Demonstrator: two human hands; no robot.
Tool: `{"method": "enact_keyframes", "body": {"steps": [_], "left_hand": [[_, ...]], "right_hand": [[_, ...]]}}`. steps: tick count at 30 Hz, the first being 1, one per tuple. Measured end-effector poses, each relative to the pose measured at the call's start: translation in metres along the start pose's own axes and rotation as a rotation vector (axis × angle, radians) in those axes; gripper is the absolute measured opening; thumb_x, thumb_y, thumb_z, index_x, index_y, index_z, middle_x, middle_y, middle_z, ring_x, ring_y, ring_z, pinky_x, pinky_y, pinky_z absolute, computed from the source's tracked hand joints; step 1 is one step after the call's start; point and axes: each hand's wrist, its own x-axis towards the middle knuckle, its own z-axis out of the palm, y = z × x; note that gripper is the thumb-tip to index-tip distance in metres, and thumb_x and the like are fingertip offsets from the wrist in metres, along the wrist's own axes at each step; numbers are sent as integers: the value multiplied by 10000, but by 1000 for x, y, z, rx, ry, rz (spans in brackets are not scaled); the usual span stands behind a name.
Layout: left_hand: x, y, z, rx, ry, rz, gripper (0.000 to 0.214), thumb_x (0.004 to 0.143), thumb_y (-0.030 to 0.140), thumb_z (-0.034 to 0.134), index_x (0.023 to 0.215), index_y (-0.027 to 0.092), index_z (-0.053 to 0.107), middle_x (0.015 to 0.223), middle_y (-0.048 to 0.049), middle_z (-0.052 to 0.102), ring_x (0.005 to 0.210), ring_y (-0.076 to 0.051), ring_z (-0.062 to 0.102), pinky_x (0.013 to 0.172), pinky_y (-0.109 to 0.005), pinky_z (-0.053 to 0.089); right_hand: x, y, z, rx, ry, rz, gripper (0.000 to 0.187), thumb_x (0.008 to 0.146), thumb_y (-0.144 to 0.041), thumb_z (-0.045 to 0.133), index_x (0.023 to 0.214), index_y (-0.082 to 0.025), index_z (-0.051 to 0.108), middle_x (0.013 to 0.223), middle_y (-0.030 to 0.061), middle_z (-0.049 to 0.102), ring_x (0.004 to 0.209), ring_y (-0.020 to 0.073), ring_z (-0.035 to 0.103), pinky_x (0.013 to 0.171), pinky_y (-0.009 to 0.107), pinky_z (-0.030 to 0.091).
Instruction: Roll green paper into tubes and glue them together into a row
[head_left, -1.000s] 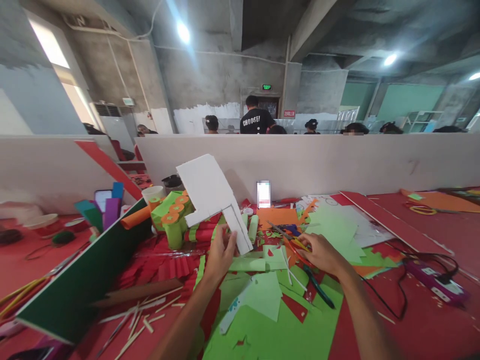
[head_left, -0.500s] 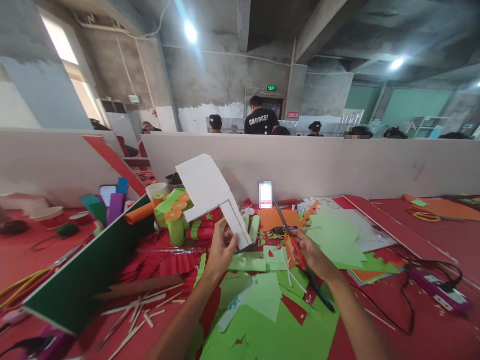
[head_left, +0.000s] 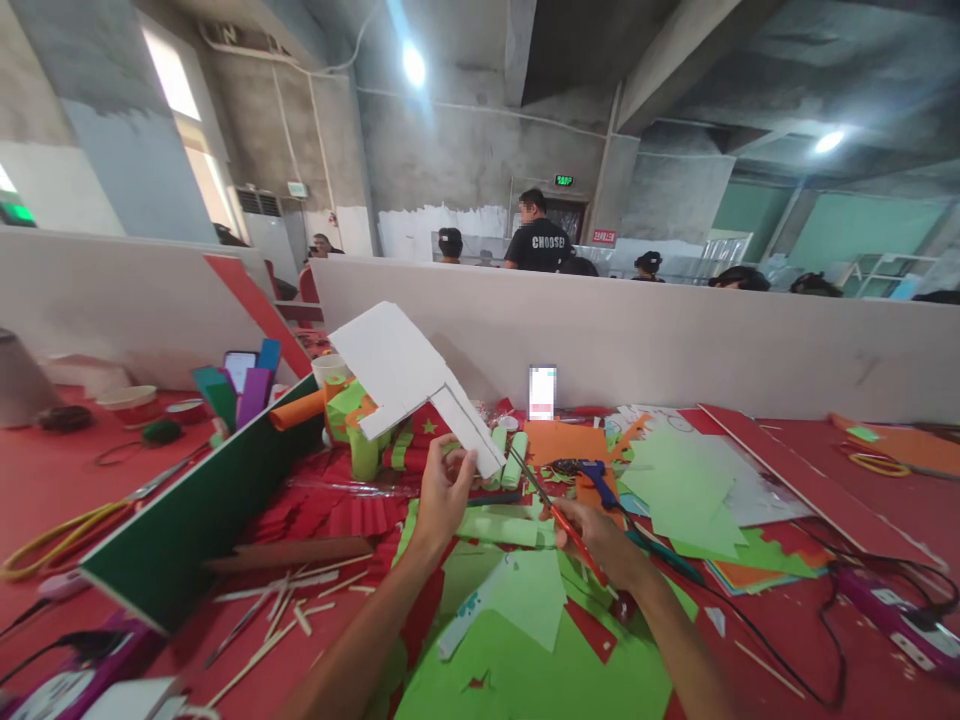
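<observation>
Over the red tabletop (head_left: pixel 45 460), your left hand (head_left: pixel 444 490) pinches the white board (head_left: pixel 397 360), its outline seemingly cut (one drawn line looks yet uncut); your right hand (head_left: pixel 596 535) grips scissors (head_left: pixel 559 518) near it.

Seemingly "CHOOSE!" on black shirt (head_left: pixel 537 248)

Red table (head_left: pixel 45 490): green paper (head_left: pixel 540 680), sticks (head_left: pixel 251 663), power strip (head_left: pixel 892 612).

Your cut board (head_left: pixel 394 358) is white with thin dark lines; your scissors (head_left: pixel 580 548) have orange-red handles and dark blades; the table (head_left: pixel 300 690) is red, the big paper sheet (head_left: pixel 525 690) bright green, the long panel (head_left: pixel 202 520) dark green, white-edged.
</observation>
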Motion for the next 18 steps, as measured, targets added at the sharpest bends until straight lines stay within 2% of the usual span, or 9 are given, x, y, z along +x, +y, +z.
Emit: {"method": "enact_keyframes", "body": {"steps": [5, 8, 12, 18], "left_hand": [[-1, 1, 2, -32, -5, 41, 374, 825, 336, 654, 1086, 232, 406, 802, 26, 597, 717, -153, 663, 623, -266, 563], [-2, 0, 3, -39, 13, 57, 373, 838, 326, 644, 1107, 232, 403, 829, 16, 596, 739, -152, 661, 635, -263, 558], [-3, 0, 5, -43, 21, 63, 366, 853, 321, 631, 1126, 246, 399, 838, 23, 582, 730, -138, 650, 639, -259, 550], [-6, 0, 7, 5, -14, 68, 352, 861, 318, 619, 1130, 234, 408, 738, 57, 539, 679, -125, 629, 679, -271, 533]], "right_hand": [[-4, -11, 4, -67, -8, 9, 94, 834, -244, 492, 789, -194, 558, 717, -25, 579, 586, 108, 454, 556, 208, 348], [-6, -18, 5, -86, -19, 26, 95, 833, -214, 475, 828, -193, 568, 726, -21, 610, 595, 113, 478, 550, 207, 341], [-7, -24, 7, -138, -31, 58, 90, 817, -233, 534, 876, -193, 588, 775, -9, 648, 633, 128, 524, 574, 213, 355], [-3, -24, 14, -21, -70, 45, 99, 821, -231, 522, 866, -189, 600, 720, -15, 600, 613, 123, 490, 576, 215, 356]]}}
